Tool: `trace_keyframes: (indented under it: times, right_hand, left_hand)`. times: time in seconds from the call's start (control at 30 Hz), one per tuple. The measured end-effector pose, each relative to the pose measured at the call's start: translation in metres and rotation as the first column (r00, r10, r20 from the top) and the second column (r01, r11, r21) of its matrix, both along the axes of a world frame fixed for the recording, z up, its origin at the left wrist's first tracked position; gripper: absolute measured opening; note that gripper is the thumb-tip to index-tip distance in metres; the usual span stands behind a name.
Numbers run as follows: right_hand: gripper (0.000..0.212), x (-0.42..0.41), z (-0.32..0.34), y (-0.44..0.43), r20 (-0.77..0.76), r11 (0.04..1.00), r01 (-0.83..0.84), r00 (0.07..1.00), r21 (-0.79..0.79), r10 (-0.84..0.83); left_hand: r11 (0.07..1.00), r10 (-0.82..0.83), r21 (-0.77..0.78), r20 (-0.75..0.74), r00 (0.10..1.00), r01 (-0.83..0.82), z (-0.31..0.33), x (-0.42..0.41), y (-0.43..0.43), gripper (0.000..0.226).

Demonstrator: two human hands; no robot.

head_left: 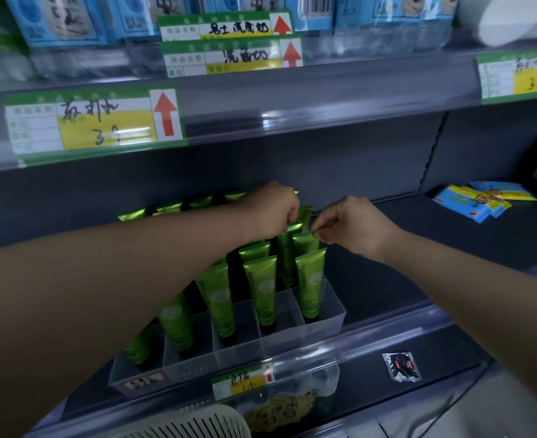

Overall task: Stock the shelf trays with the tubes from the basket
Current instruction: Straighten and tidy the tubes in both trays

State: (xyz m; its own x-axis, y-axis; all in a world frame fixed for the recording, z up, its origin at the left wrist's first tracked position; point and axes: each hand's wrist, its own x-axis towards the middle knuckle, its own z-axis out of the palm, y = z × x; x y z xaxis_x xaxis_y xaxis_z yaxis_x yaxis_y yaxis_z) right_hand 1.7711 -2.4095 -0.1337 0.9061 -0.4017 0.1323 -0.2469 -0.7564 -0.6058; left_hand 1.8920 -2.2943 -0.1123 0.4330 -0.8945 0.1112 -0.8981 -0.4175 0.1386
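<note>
the dark shelf (387,235) fills most of the view, with a clear plastic lip along its front edge. on it sits a clear divided tray (330,314), split into narrow lanes that run from the front edge back toward the shelf wall. the green tubes (262,292) stand in those lanes in rows, each with its long axis close to upright, leaning a little back, black cap down in the tray and flat crimped end pointing up. the front row shows printed labels facing the camera.

above, the upper shelf edge carries a green and yellow price tag (93,121) with a red arrow pointing up, and blue boxes (58,20) stand on the shelf above it. to the right on the same dark shelf lie blue and yellow packets (475,202), well apart from the tray. a small silver sachet (401,366) lies near the front lip, right of the tray. at the bottom edge the rim of a pale slotted basket (197,422) shows.

the left hand (273,210) reaches over the back rows, fingers curled closed around the crimped tops of tubes there; exactly how many it grips cannot be told. the right hand (352,226) is just beside it, thumb and forefinger pinched together on the crimped top corner of one tube (305,243) in the rightmost lane, second row back, which stands upright with its cap down in the tray.
</note>
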Motion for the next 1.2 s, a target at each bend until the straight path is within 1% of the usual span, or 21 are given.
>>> trace_keyframes:
  times: [0.2,0.4,0.7,0.83,0.97,1.2]
  right_hand:
    - [0.008,0.002,0.0,0.001,0.007,0.999,-0.002,1.0,0.048,0.001]
    - [0.009,0.004,-0.001,0.006,0.006,0.996,-0.013,1.0,0.093,0.013]
    - [0.007,0.007,-0.003,0.011,0.021,0.995,-0.03,0.999,0.098,0.028]
    - [0.009,0.007,-0.005,0.008,0.018,0.993,-0.026,1.0,0.118,0.024]
    - [0.014,0.003,-0.006,0.007,0.007,0.983,-0.043,0.999,0.179,0.043]
    - [0.012,-0.01,-0.002,0.003,0.065,0.979,-0.058,0.997,0.195,0.046]
  left_hand:
    - [0.999,0.045,-0.02,0.007,0.999,-0.044,-0.005,0.002,-0.001,0.025]
    - [0.998,0.037,-0.044,0.03,0.999,-0.036,-0.005,0.003,0.001,0.024]
    - [0.998,0.036,-0.047,0.052,0.998,-0.033,-0.007,0.001,0.003,0.022]
    - [0.997,0.04,-0.074,0.039,0.998,-0.037,-0.009,0.0,0.005,0.025]
    - [0.995,0.032,-0.09,0.024,0.999,-0.03,-0.008,-0.001,0.008,0.028]
    - [0.993,0.037,-0.112,-0.022,0.999,-0.039,-0.003,0.0,0.013,0.025]
